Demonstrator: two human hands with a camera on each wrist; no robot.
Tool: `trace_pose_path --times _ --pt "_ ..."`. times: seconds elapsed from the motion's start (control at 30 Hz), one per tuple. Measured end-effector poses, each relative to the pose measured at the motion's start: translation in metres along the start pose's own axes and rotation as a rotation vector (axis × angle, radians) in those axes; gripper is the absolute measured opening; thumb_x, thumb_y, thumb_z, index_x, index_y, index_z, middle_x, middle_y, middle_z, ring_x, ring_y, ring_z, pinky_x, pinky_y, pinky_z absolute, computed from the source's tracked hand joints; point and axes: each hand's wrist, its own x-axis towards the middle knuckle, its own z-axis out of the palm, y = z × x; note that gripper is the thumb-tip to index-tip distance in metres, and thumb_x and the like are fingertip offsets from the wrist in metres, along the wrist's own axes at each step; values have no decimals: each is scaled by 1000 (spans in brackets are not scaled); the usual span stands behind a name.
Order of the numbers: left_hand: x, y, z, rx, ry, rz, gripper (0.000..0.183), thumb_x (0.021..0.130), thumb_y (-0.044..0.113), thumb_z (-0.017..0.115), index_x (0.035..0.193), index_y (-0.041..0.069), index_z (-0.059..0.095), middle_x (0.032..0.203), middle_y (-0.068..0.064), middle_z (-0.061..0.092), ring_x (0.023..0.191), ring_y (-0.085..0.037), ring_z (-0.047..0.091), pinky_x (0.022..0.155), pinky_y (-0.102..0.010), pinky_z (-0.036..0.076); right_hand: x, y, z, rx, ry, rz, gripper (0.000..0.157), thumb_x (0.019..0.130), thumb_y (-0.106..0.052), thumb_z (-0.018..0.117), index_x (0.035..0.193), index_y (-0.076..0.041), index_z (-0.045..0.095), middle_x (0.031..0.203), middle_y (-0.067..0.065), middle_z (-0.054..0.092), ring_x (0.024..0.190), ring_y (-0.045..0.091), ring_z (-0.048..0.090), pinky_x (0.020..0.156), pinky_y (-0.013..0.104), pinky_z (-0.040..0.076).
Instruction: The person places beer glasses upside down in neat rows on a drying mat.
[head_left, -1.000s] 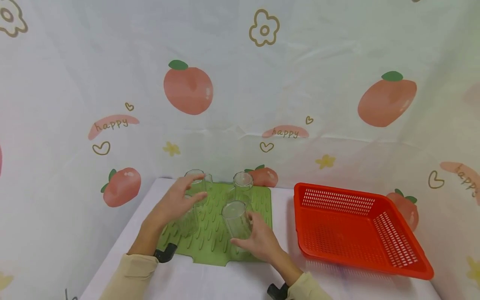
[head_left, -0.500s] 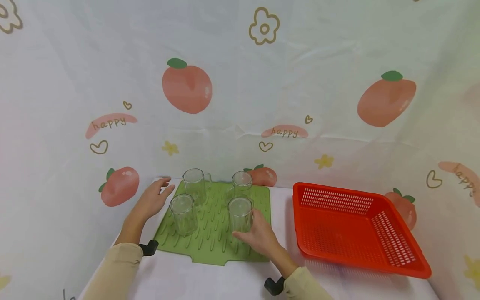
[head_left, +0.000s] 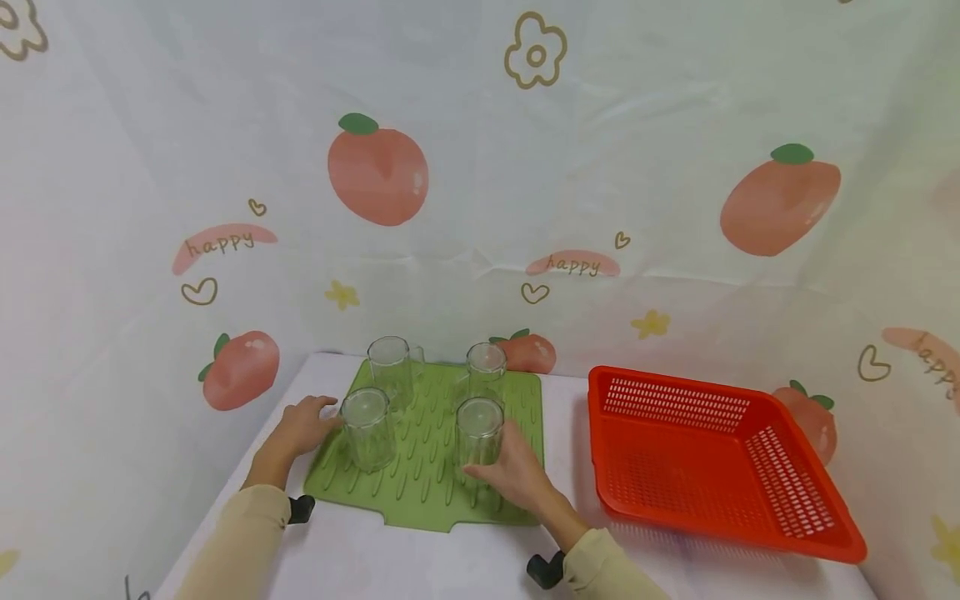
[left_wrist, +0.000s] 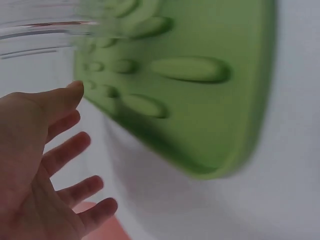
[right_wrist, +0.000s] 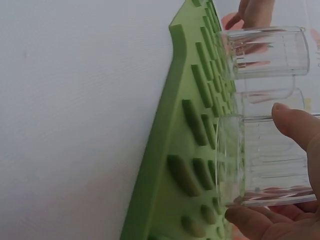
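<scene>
Clear glass mugs stand on a green ridged drying mat [head_left: 423,508]. My right hand [head_left: 517,471] holds the front right mug [head_left: 478,433] from its right side; the right wrist view shows the thumb [right_wrist: 295,122] on one side of the glass and fingers [right_wrist: 250,220] on the other. My left hand [head_left: 303,427] is at the mat's left edge with fingers spread, beside the front left mug [head_left: 369,437]. In the left wrist view, no object lies within that hand [left_wrist: 45,170]. Behind stand a back left mug [head_left: 392,375] and a back right mug [head_left: 487,371].
To the right of the mat sits a red perforated plastic basket [head_left: 675,467] on the white-covered table [head_left: 420,567]. A white fruit-print cloth [head_left: 480,167] hangs directly behind the table.
The front right mug has gone from tilted to standing straight on the mat, still in my right hand. My left hand moved left off the left mugs, then down beside the front one.
</scene>
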Motion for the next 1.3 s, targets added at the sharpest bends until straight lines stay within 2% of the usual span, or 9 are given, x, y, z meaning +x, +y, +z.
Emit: trace_pose_path --times 0.17,0.37,0.57,0.77,0.93,1.07,1.13,1.3 --pt "-2 -3 8 27 -6 9 50 98 29 62 134 -5 60 138 -36 55 130 -62 47 107 -72 36 1 2 3 15 -6 -12 88 79 -26 89 147 -3 38 136 15 58 127 32 60 102 52 52" --pt "-7 -1 7 -2 -13 15 53 92 25 71 135 -4 60 140 -35 55 129 -64 46 107 -71 39 1 3 4 30 -28 8 87 80 -24 89 147 -4 37 137 13 57 129 30 58 104 52 50" --pt "-9 -2 9 1 -6 49 55 89 21 75 135 -5 59 142 -35 53 131 -61 46 108 -70 38 2 7 2 52 -75 -29 94 80 -21 89 153 -8 32 145 11 53 139 30 51 112 54 45" --pt "-9 -2 9 8 -21 29 56 91 22 73 138 -4 57 145 -34 52 134 -61 43 110 -71 36 2 7 3 55 -76 -21 96 79 -20 89 154 -7 30 147 12 52 141 31 50 114 55 44" --pt "-9 -1 5 8 -26 -22 53 93 23 70 139 -2 59 143 -35 53 132 -65 42 108 -72 38 1 5 4 84 -71 -30 94 79 -16 89 154 -9 32 147 12 52 139 30 51 113 54 44" --pt "-9 0 -1 -9 14 -59 51 95 22 64 140 0 58 142 -35 52 130 -66 42 105 -72 39 1 3 3 73 -100 -64 90 80 -16 89 152 -13 36 146 7 52 138 26 52 114 54 43" --pt "-8 3 -7 -3 53 -49 50 97 21 62 142 -1 56 143 -36 52 129 -66 43 104 -72 40 0 0 -1 65 -121 -80 86 80 -16 88 150 -14 38 145 7 53 138 27 52 114 55 42" --pt "-10 21 -38 15 182 -7 50 99 21 61 142 -3 53 144 -36 49 127 -64 45 101 -72 43 -1 -13 -17 15 -184 -74 87 82 -19 86 153 -12 36 147 9 53 142 30 48 116 59 39"
